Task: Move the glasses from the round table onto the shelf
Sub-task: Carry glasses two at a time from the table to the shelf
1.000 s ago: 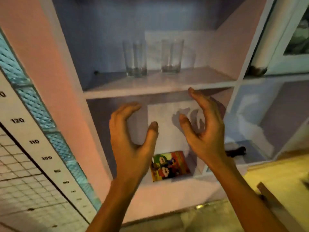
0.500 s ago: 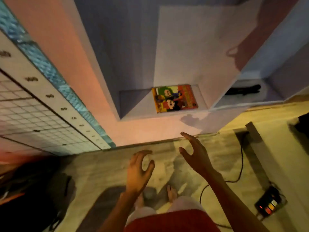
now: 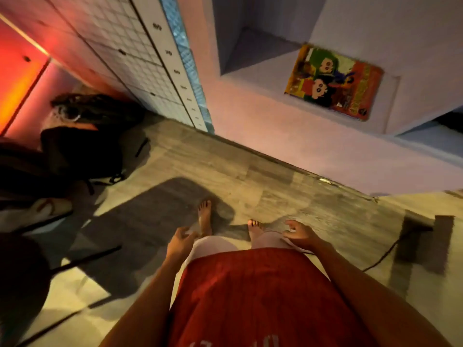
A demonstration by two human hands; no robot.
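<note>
My left hand [image 3: 181, 240] hangs low beside my left thigh, fingers loosely apart and holding nothing. My right hand [image 3: 299, 233] hangs by my right thigh, also empty with spread fingers. Only the bottom compartment of the shelf unit [image 3: 263, 116] shows at the upper right. No glasses and no round table are in view; the upper shelf is out of frame.
A colourful comic book [image 3: 334, 82] lies in the bottom compartment. Dark bags [image 3: 82, 146] sit on the floor at the left near a tiled wall [image 3: 140, 58]. A black cable [image 3: 385, 254] runs across the floor at the right. My bare feet stand on the stone floor [image 3: 288, 186].
My view has dropped from the shelf with two glasses down to the floor and swung left. Both hands have lowered from chest height to my sides.
</note>
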